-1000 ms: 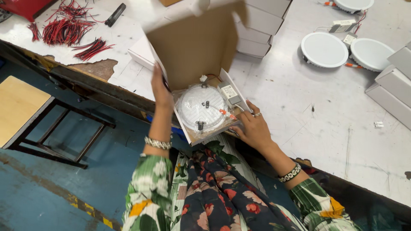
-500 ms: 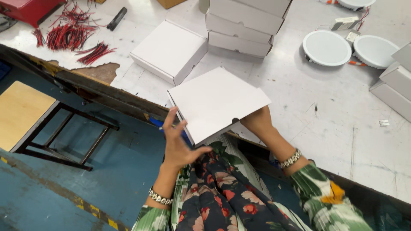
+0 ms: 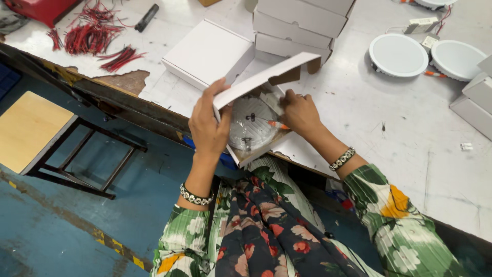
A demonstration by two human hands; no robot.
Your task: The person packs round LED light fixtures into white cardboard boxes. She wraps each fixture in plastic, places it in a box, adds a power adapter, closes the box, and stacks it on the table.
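Hands meet over a small white carton (image 3: pixel 256 128) held at the near edge of a worn white workbench (image 3: pixel 369 133): the left hand (image 3: pixel 209 128) grips the carton's side wall and props its half-raised lid (image 3: pixel 266 77), apparently to keep the flap clear, while the right hand (image 3: pixel 300 113) presses fingers onto a round light fitting (image 3: pixel 251 125) seated inside, seemingly steadying it. Beyond the left hand lies a closed white box (image 3: pixel 207 51); past the lid rises a stack of similar boxes (image 3: pixel 302 23), hemming in the space ahead. Far beyond the right hand sit two round white lamp discs (image 3: pixel 398 54). Out past the left hand, red wire bundles (image 3: pixel 92 38) litter the bench, and a wooden stool (image 3: pixel 31 128) stands below.
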